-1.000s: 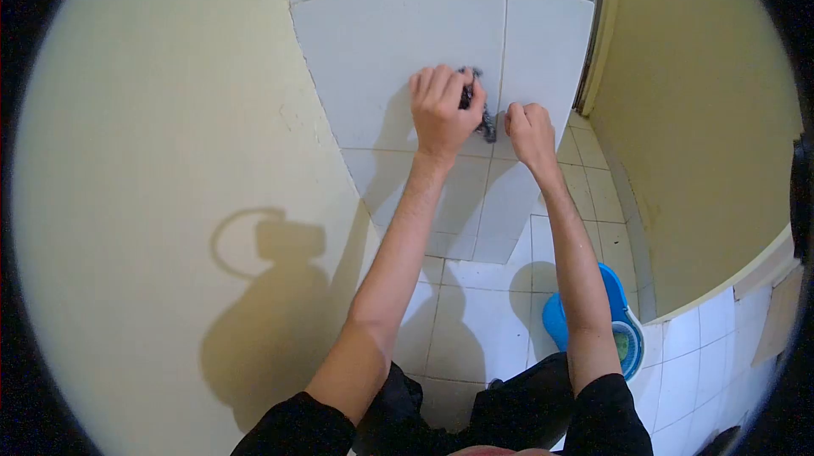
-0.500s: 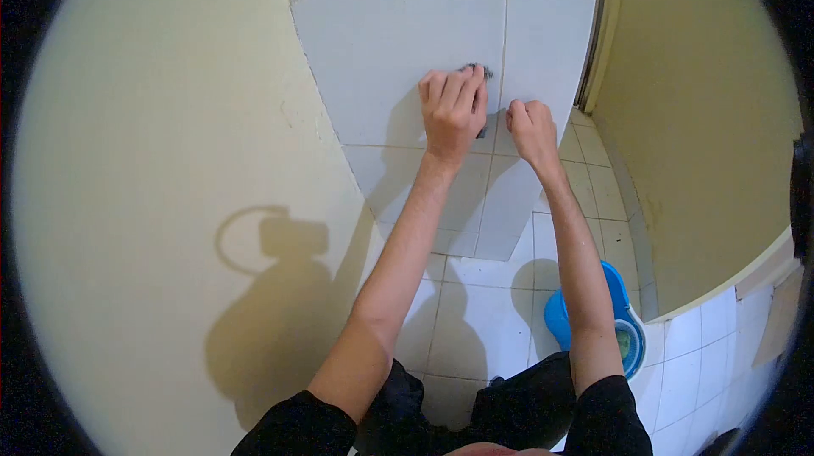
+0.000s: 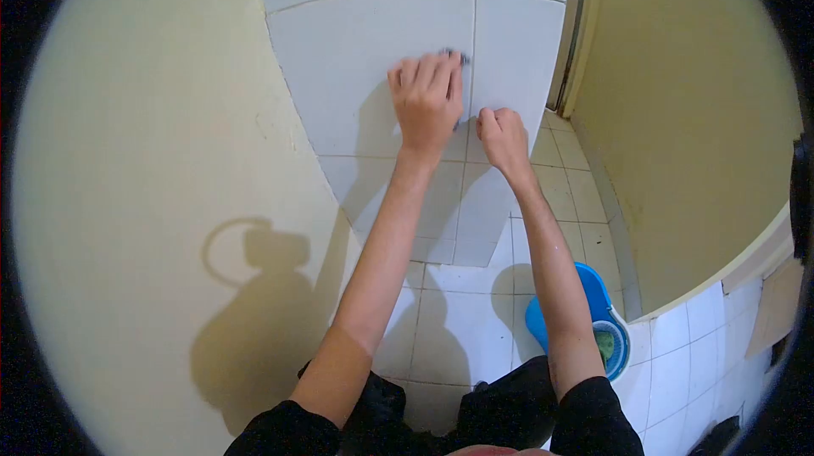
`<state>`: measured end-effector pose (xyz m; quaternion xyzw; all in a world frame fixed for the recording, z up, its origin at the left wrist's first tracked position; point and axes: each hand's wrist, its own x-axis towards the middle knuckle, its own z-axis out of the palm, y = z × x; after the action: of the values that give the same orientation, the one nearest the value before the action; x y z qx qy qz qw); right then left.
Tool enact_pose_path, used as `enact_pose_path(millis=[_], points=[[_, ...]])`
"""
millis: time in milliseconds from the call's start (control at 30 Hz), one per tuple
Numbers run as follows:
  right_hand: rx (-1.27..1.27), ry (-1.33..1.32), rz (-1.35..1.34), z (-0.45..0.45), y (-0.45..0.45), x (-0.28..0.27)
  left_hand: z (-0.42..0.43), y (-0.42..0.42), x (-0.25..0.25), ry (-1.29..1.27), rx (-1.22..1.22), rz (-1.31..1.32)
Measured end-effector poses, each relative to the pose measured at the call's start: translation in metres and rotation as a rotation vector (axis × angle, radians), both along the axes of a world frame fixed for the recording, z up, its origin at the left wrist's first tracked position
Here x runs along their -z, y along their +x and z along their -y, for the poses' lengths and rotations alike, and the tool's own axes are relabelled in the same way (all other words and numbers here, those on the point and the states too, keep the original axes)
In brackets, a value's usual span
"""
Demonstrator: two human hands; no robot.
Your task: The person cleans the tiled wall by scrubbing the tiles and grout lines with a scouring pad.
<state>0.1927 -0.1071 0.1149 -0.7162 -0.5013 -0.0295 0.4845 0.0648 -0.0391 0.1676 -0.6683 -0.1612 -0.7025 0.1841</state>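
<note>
Left hand (image 3: 426, 104), clutching the dark pad (image 3: 463, 58), now hides most of it; right hand (image 3: 504, 137) stays curled.

The dark scrubber (image 3: 463, 58) looks rough and fuzzy. It is pressed flat on the white tiled wall (image 3: 348, 49), mostly hidden under the left hand (image 3: 426, 104), with small bits poking out above and below. The wall stands up, with big, shiny tiles, thin lines between them and faint smudges near the top.
</note>
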Motion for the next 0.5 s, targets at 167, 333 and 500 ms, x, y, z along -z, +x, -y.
enact_pose_path(millis=[167,333,500], points=[[-0.024,0.032,0.045,-0.003,0.004,0.004,-0.003,0.002,0.010,0.084,0.017,-0.023],[-0.020,0.021,-0.001,0.000,-0.001,0.000,-0.009,0.010,-0.050,0.137,0.005,0.028],[-0.025,0.045,0.005,-0.003,0.000,0.003,-0.001,0.004,-0.021,0.048,0.001,-0.073]])
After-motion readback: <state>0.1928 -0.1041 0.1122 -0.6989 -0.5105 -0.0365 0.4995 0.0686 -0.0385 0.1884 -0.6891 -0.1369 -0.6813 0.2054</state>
